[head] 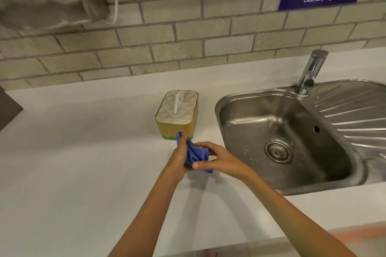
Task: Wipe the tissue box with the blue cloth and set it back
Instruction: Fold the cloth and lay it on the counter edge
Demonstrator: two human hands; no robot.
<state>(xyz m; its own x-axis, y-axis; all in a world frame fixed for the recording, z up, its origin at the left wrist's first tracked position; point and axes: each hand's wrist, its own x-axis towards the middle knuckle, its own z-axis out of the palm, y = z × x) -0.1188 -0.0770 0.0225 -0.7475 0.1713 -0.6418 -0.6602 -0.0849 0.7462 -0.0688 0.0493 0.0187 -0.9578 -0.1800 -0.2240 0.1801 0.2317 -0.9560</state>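
Tissue box (177,113) just beyond fingers (205,146), blue cloth (195,153) bunched between

1. My two arms come into view from the bottom edge, both bare from the edge of the picture to the wrist; no sleeve shows on either.
2. My left hand (179,159) wears no glove, ring or band that I can make out.
3. My right hand (219,158) is likewise bare, with no watch or bracelet at the wrist.
4. The fingers (203,165) of my right hand are slim, and the nail on the nearest one is short and unpainted.
5. My forearms are slender and smooth, with no marks or tattoos visible.
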